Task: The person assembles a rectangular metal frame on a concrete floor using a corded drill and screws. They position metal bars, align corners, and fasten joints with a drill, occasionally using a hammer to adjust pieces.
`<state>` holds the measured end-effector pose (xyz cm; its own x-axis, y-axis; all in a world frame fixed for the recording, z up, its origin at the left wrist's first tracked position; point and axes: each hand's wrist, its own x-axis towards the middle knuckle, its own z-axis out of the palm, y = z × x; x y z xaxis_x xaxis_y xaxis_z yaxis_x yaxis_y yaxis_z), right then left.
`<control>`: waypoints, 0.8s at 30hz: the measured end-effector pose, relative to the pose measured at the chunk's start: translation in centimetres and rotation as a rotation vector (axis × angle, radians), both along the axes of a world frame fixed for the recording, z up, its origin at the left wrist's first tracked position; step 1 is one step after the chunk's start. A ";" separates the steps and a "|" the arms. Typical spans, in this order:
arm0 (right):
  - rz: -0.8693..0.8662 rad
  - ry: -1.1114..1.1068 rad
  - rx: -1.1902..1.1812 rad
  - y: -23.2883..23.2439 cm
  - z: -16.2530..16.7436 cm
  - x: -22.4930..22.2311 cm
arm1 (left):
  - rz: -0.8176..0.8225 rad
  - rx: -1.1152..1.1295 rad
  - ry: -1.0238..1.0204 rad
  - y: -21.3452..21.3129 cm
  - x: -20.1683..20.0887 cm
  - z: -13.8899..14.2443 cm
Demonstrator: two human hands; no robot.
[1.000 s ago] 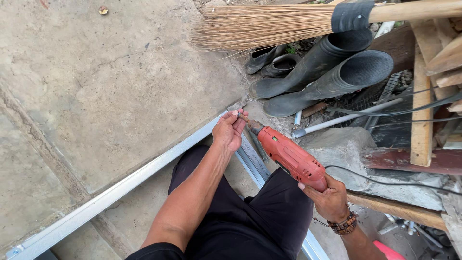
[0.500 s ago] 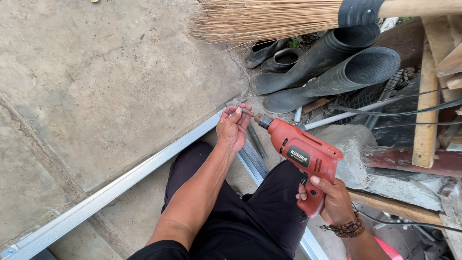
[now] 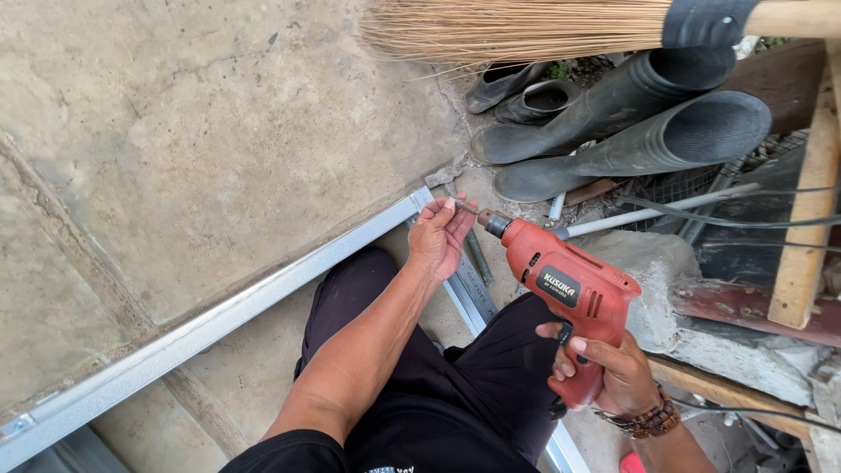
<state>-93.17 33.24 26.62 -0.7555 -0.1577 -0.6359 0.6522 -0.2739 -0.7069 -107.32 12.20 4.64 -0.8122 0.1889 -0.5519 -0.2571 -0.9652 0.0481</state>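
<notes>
Here, the right hand (image 3: 613, 372) is wrapping firmly around the grip of a red power drill (image 3: 565, 293), forefinger lying near the trigger, while the left hand (image 3: 441, 235) is pinching the drill bit (image 3: 467, 208) at the chuck between narrowly closed fingertips. The drill is sitting near the middle of the scene, nose pointing far and left, just above the corner where two silvery metal channels (image 3: 219, 320) are meeting on the concrete floor (image 3: 201, 131). As a judgement, the main hazard is coming from that left hand: if the trigger finger is squeezing while the fingers are gripping the bit, the spinning chuck could catch skin. A bit that is sitting loose or crooked could also slip or wobble once pressed to the metal. The black cable (image 3: 745, 219) trailing on the right could snag against the rubble and tug the tool off line. On the drill's side, a small dark rectangular label with pale lettering is facing the camera; no other package or sign is showing. Farther right, black rubber boots (image 3: 631, 123) are lying on their sides beneath a straw broom (image 3: 526, 26), beside a concrete block (image 3: 701, 333) and a wooden plank (image 3: 806, 219).
</notes>
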 end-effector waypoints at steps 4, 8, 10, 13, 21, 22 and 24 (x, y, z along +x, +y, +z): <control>0.042 0.010 0.157 0.2 0.7 -2.0 | -0.052 -0.163 -0.060 -0.2 0.2 -0.4; 0.216 0.007 0.233 -0.1 2.3 -5.1 | -0.287 -1.419 -0.018 -3.0 2.0 0.1; 0.243 -0.023 0.429 -0.9 2.9 -6.9 | -0.436 -1.971 0.062 -4.9 2.8 0.5; 0.305 -0.017 0.506 -2.5 3.4 -9.3 | -0.661 -2.105 -0.019 -5.7 1.2 1.2; 0.442 -0.094 0.675 -3.9 3.3 -13.0 | -1.052 -1.991 -0.152 -4.4 -2.1 1.0; 0.461 -0.100 0.688 -3.8 3.0 -13.2 | -1.046 -2.006 -0.152 -4.2 -2.1 0.7; 0.430 -0.119 0.669 -3.3 2.1 -13.5 | -1.039 -1.982 -0.183 -3.7 -2.0 -0.2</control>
<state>-106.66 29.90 28.75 -0.6365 0.0239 -0.7709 0.6857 0.4752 -0.5514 -109.35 8.45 4.44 -0.7617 -0.3317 -0.5566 -0.5976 0.6916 0.4056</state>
